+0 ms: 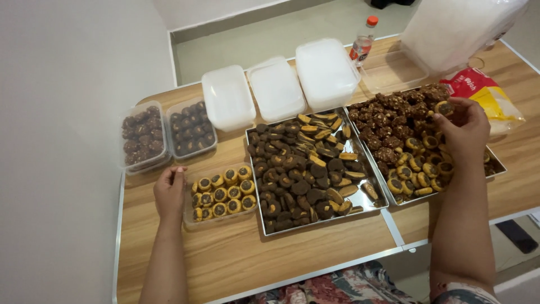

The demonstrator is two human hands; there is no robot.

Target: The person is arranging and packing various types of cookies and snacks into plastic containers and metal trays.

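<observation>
Packing step underway, by the look of it: left hand (170, 191) resting on table (236, 253) w/ fingers against left wall of clear plastic tub (220, 194), approx. half full of round yellow-rimmed cookies w/ dark centres, steadying it. Right hand (464, 130) over right metal tray (495, 163), fingers pinched narrow on one round cookie (444, 107) at far edge of the heap, just above the dark clustered cookies; more yellow-rimmed rounds lying below the palm on same tray. Middle tray (315, 225) packed w/ dark and two-tone oval cookies, untouched. Two filled open tubs (166, 135) of dark cookies at far left, three white-lidded boxes (275, 87) in a row behind, an empty clear tub near a small red-capped bottle (363, 40), red and yellow bag (489, 93) at far right. Likely next move: carry picked cookie across middle tray w/o knocking the pile, set it flat in an open gap at tub's near side, filling up. Needs light pinch, since crumbly rims prob. break easily; left hand to keep tub from sliding.
</observation>
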